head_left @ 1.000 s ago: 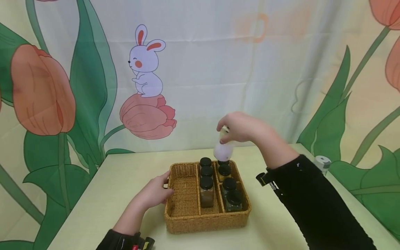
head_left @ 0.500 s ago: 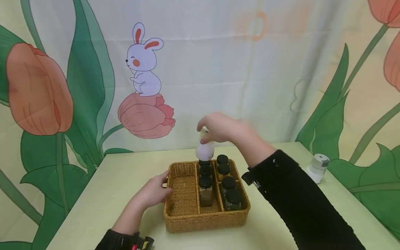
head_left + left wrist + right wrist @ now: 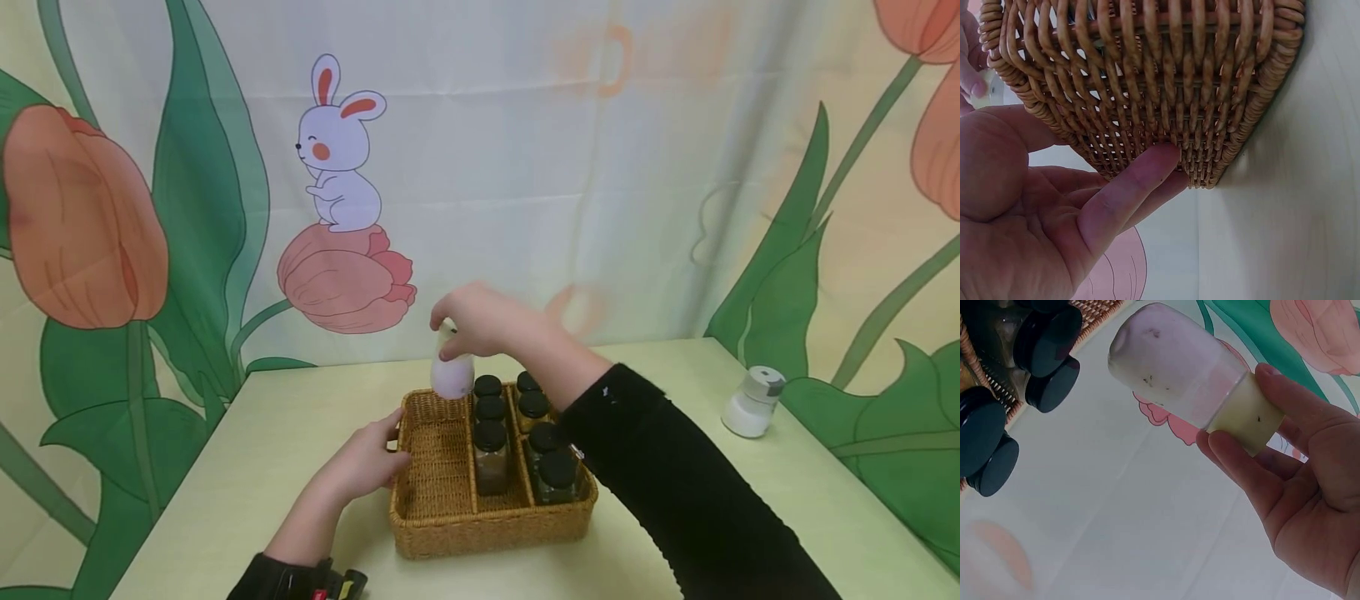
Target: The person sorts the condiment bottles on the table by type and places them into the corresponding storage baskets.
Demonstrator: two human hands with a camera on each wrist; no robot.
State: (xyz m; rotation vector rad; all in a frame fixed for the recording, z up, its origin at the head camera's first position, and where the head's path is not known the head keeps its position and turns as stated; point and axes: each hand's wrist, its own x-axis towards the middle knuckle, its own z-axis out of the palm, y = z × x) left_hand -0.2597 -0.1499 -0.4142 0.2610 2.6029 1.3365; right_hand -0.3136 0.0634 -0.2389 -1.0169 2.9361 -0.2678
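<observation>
My right hand (image 3: 480,321) pinches a seasoning jar (image 3: 452,377) by its pale yellow cap (image 3: 1247,415). The jar is clear, its lower part whitish, and it hangs over the back of the left compartment of a woven basket (image 3: 495,533). In the right wrist view, thumb and fingers wrap the cap, with the jar tilted across the picture. My left hand (image 3: 367,458) holds the basket's left side; in the left wrist view its fingers (image 3: 1129,194) lie along the outer wicker wall. Several black-lidded jars (image 3: 491,458) stand in the middle and right compartments.
A white jar (image 3: 750,404) with a grey-and-white top stands at the right of the pale table (image 3: 300,417). Behind the table hangs a curtain (image 3: 480,167) printed with tulips and a rabbit. My right sleeve partly covers the basket's right side.
My right hand has carried the seasoning jar leftward, from above the right compartment across the middle to the left one. The left hand stays on the basket. The white jar at right has come into fuller view.
</observation>
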